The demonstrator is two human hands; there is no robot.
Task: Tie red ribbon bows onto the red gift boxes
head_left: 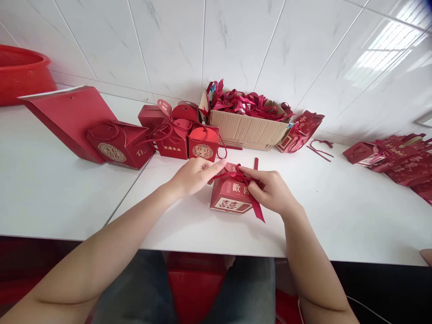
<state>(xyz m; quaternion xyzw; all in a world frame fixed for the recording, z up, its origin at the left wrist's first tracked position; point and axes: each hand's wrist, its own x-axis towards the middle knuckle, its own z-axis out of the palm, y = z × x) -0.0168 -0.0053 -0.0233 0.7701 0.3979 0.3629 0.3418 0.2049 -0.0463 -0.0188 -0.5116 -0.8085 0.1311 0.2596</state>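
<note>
A small red gift box (231,198) with gold and white characters stands on the white table in front of me. A dark red ribbon (258,210) crosses its top in a knot or bow, one tail hanging over the right front. My left hand (199,175) is at the box's upper left, thumb and fingers pinched on the ribbon. On the right side, my right hand (270,188) holds the ribbon near the knot, fingers closed against the box top. The fingertips partly cover the bow.
Behind stands a cardboard box (248,130) full of red ribbons. Several red boxes with cords (173,144) and a large red bag (72,121) are at left. More red boxes (405,157) and a loose ribbon (320,150) lie right. A red basin (25,76) is far left.
</note>
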